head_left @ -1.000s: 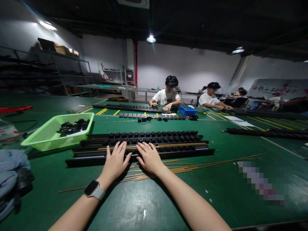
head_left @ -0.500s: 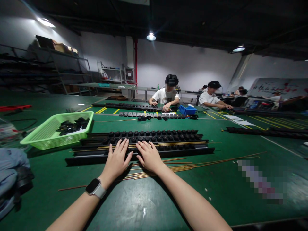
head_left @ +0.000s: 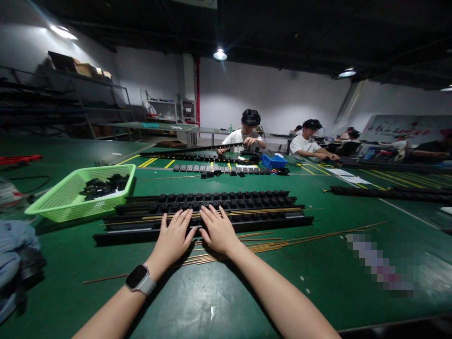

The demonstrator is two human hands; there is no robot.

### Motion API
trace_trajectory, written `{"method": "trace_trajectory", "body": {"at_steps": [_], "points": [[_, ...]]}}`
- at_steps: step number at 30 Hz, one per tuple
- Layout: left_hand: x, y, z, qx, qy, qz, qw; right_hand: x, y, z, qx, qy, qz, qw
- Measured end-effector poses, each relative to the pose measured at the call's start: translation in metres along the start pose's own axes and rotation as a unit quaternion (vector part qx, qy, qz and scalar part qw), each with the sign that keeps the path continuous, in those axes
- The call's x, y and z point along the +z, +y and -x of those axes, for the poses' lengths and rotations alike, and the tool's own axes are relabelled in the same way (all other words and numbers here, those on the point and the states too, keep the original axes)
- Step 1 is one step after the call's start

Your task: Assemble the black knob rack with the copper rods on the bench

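Note:
Both hands lie side by side on the near black rails, palms down, thumbs almost meeting. My left hand (head_left: 174,234) has its fingers stretched out over thin brass-coloured rods (head_left: 256,212) that lie lengthwise across the rails. My right hand (head_left: 218,229) rests flat on the same rods, fingers apart. Under and beyond the fingers are several long black rails (head_left: 278,221) with rows of black square blocks (head_left: 226,196). More loose brass-coloured rods (head_left: 263,246) lie fanned out on the table just in front of the rails, partly beneath my wrists.
A light green basket (head_left: 67,209) with black parts stands at left. Beyond the rails are a row of grey blocks (head_left: 190,168) and a blue bin (head_left: 274,162). Two co-workers sit across the green table (head_left: 247,301). Blue-grey fabric (head_left: 14,254) lies at the left edge.
My hands stay on the rods, with my left hand shifted slightly toward the right one. Across the table, a co-worker has lifted a long black strip. The view has shifted a little.

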State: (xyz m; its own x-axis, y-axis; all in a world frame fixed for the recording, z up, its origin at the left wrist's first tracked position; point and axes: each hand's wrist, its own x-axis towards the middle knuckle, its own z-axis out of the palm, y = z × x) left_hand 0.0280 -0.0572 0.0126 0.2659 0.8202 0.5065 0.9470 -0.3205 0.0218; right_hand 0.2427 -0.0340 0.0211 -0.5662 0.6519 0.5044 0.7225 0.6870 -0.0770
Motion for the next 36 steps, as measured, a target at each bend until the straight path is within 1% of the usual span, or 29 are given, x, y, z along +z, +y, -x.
{"method": "trace_trajectory", "body": {"at_steps": [8, 12, 15, 18, 20, 23, 25, 27, 29, 32, 36], "points": [[0.002, -0.001, 0.000, 0.003, 0.016, 0.002, 1.000, -0.005, 0.005, 0.005, 0.021, -0.009, 0.010, 1.000], [0.003, -0.002, 0.001, 0.007, 0.027, 0.004, 1.000, -0.009, 0.008, 0.007, 0.009, -0.027, 0.017, 0.999], [0.004, -0.003, 0.001, 0.011, 0.034, 0.003, 0.999, -0.011, 0.009, 0.008, 0.024, -0.031, 0.020, 0.999], [0.005, -0.004, 0.001, 0.019, 0.043, -0.001, 0.999, -0.018, 0.014, 0.007, 0.016, -0.061, 0.019, 0.998], [0.005, -0.005, 0.001, 0.022, 0.049, -0.003, 0.999, -0.027, 0.022, 0.007, 0.018, -0.064, 0.018, 0.998], [0.006, -0.006, 0.001, 0.024, 0.052, -0.004, 0.998, -0.046, 0.041, 0.012, 0.046, -0.046, 0.032, 0.997], [0.007, -0.007, 0.001, 0.023, 0.052, -0.003, 0.998, -0.056, 0.056, 0.022, 0.056, -0.053, 0.053, 0.996], [0.009, -0.008, 0.002, 0.021, 0.053, 0.000, 0.998, -0.061, 0.071, 0.035, 0.056, -0.058, 0.080, 0.994], [0.011, -0.009, 0.002, 0.021, 0.055, 0.003, 0.998, -0.060, 0.083, 0.050, 0.060, -0.053, 0.103, 0.991], [0.013, -0.010, 0.002, 0.021, 0.055, 0.003, 0.998, -0.053, 0.095, 0.067, 0.080, -0.054, 0.111, 0.989], [0.012, -0.009, 0.002, 0.022, 0.053, 0.000, 0.998, -0.046, 0.099, 0.073, 0.094, -0.055, 0.101, 0.989]]}}
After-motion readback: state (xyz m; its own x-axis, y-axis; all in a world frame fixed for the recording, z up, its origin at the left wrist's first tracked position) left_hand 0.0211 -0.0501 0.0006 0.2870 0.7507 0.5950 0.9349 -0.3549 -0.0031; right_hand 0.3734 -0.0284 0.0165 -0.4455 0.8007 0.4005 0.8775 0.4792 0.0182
